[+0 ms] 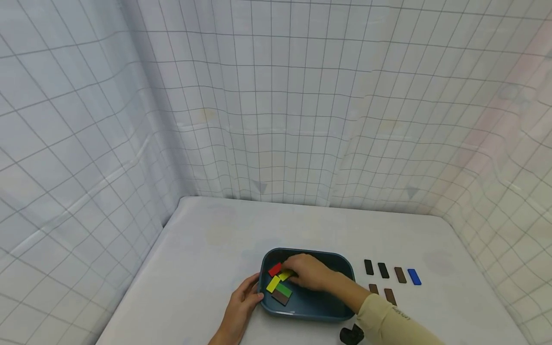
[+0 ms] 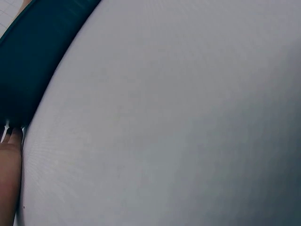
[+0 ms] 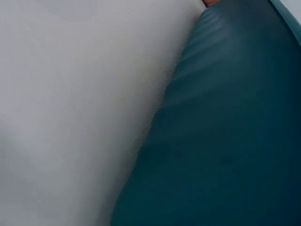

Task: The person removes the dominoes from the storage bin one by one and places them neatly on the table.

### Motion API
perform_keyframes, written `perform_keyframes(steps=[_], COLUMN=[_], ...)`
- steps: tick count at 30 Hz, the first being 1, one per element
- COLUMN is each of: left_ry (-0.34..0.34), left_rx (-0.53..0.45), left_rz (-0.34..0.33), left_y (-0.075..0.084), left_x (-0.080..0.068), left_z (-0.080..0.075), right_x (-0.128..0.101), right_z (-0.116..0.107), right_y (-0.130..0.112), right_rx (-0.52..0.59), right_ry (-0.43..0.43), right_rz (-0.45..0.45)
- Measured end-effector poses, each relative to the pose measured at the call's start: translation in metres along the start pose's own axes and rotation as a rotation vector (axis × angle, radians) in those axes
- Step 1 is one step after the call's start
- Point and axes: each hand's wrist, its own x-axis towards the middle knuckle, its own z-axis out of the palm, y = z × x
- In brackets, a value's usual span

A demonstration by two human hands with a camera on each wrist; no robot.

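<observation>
A dark teal tray (image 1: 310, 306) stands on the white table, its outer wall filling part of both wrist views. My left hand (image 1: 239, 306) holds its left side, thumb at the rim and fingers along the outer wall. Inside the tray, my right hand (image 1: 308, 272) has its curled fingers at a yellow block (image 1: 284, 275), which it pinches; the fingertips are partly hidden. Around it in the tray's left half lie a red block (image 1: 274, 269), a second yellow block (image 1: 273, 284), a green block (image 1: 283, 289) and a brown block (image 1: 280, 297), all flat rectangles.
Right of the tray, two black blocks (image 1: 369, 267), a brown block (image 1: 400, 275) and a blue block (image 1: 414, 277) stand in a row on the table (image 1: 207, 249). Two more brown blocks (image 1: 390, 296) lie nearer, beside the right forearm. A black object (image 1: 351, 335) shows below that sleeve.
</observation>
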Motion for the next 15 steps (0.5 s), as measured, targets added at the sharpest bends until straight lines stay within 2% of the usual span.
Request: perform_keyframes(steps=[6,15], left_ry=[0.009,0.001], left_rx=[0.004,-0.008], left_rz=[-0.018,-0.008], left_y=[0.001,0.001], left_x=[-0.001,0.0], left_z=[0.0,0.0], right_x=[0.002,0.003], right_z=[-0.002,-0.007], right_y=[-0.004,-0.01], right_rx=[-0.041,-0.024], right_ry=[-0.063,-0.107], right_rz=[0.008,0.042])
